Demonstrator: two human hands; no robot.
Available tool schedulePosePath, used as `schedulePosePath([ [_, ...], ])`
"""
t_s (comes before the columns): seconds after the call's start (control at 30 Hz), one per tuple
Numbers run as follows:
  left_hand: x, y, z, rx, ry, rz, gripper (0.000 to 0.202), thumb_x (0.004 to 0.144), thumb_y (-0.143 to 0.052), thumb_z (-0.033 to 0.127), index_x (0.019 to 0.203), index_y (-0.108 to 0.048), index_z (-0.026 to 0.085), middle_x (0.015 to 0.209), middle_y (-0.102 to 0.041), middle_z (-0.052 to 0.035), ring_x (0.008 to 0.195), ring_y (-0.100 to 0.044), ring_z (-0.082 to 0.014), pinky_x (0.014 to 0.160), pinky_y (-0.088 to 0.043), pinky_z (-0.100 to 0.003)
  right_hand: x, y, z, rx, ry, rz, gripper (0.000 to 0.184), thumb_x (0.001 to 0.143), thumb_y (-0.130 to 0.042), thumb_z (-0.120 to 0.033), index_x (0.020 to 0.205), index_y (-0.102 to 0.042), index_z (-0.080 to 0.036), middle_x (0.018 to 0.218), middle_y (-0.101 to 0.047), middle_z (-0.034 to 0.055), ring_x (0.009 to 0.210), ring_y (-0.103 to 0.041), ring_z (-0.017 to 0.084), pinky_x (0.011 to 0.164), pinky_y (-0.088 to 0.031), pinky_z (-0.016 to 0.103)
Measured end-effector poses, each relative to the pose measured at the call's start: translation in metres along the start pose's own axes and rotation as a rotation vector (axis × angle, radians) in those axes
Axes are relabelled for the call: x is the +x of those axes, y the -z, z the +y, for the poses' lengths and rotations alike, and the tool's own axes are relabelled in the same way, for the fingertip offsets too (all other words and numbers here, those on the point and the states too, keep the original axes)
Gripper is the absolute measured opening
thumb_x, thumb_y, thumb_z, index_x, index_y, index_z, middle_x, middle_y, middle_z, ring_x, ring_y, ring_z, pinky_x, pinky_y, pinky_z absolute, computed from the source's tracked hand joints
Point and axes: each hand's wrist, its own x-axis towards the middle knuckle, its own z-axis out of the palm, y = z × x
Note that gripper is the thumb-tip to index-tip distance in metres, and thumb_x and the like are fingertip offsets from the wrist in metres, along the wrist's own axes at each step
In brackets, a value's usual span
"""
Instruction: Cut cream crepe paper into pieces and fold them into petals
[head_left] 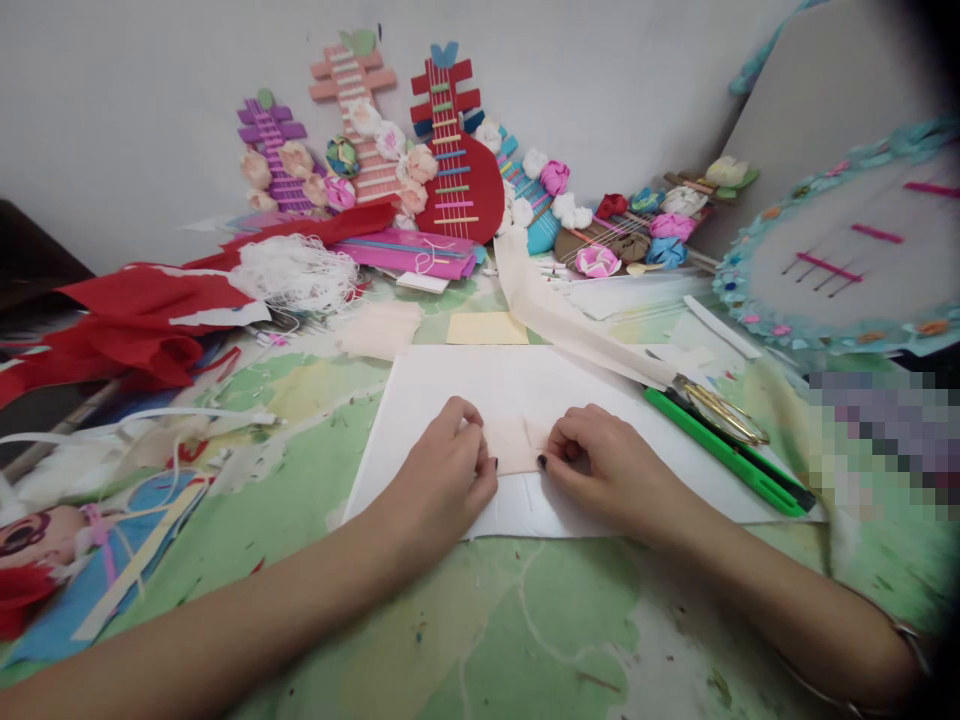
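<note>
Between my hands lies a small piece of pale peach crepe paper [514, 446], over a white sheet [435, 385] on the table. My left hand [454, 460] pinches its left edge, thumb and fingers pressed together. At the opposite edge, my right hand [600, 465] pinches the same piece, with fingers curled. Right of my right hand are a green utility knife [727, 450] and gold-handled scissors [724, 410]. A long cream paper strip [570, 335] runs from the back down to the scissors. Beyond the sheet sits a pale yellow paper rectangle [487, 328].
Several decorated paper lutes, one of them red [469, 185], lean on the back wall. Red felt [142, 310] and tangled white string [300, 275] lie at left, above blue scraps [120, 570]. A round flower-trimmed panel [840, 240] stands at right. Green patterned cloth [420, 630] covers the table.
</note>
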Motion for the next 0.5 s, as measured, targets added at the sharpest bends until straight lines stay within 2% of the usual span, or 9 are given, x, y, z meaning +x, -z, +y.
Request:
schedulePosePath([
  [0.1,0.0,-0.001,0.001,0.01,-0.014,0.039,0.008,0.079,-0.047,0.009,0.074,-0.046,0.016,0.101,-0.044,-0.0079,0.067,-0.048,-0.0115,0.065,-0.047,-0.031,0.0,-0.002,0.0,-0.003,0.009,0.014,0.012,0.077,-0.051,-0.014,0.066,-0.054,-0.016,0.068,-0.056,0.0026,0.073,-0.046,0.018,0.066,-0.033,0.031],
  [0.2,0.0,-0.003,0.001,0.002,-0.071,0.064,0.014,0.077,-0.046,0.004,0.081,-0.05,0.016,0.102,-0.041,-0.0065,0.064,-0.046,-0.0094,0.06,-0.045,-0.027,-0.001,-0.004,0.0,-0.006,0.001,0.033,0.012,0.076,-0.051,-0.013,0.065,-0.053,-0.017,0.07,-0.055,0.0029,0.074,-0.046,0.018,0.066,-0.033,0.031],
  [0.3,-0.003,-0.005,-0.002,-0.014,-0.156,0.085,0.018,0.078,-0.044,0.003,0.079,-0.055,0.017,0.102,-0.041,-0.0054,0.064,-0.045,-0.0085,0.06,-0.044,-0.026,-0.002,-0.007,0.002,0.007,0.005,0.074,0.008,0.074,-0.052,-0.012,0.069,-0.051,-0.017,0.072,-0.054,0.0026,0.073,-0.046,0.018,0.066,-0.034,0.031],
  [0.4,-0.006,-0.005,-0.002,0.005,-0.217,0.123,0.017,0.08,-0.045,0.004,0.076,-0.056,0.016,0.101,-0.044,-0.0061,0.068,-0.046,-0.0104,0.062,-0.045,-0.027,-0.004,-0.01,0.004,0.03,0.085,0.138,0.012,0.074,-0.054,-0.009,0.082,-0.054,-0.018,0.081,-0.054,0.0037,0.078,-0.046,0.019,0.07,-0.037,0.033],
  [0.5,-0.01,-0.003,-0.001,0.08,-0.304,0.135,0.017,0.081,-0.045,0.003,0.073,-0.056,0.013,0.1,-0.05,-0.0095,0.076,-0.047,-0.0153,0.067,-0.046,-0.031,-0.006,-0.013,0.006,0.022,0.258,0.197,0.021,0.075,-0.052,-0.003,0.088,-0.059,-0.019,0.089,-0.055,0.006,0.086,-0.045,0.02,0.074,-0.039,0.034],
])
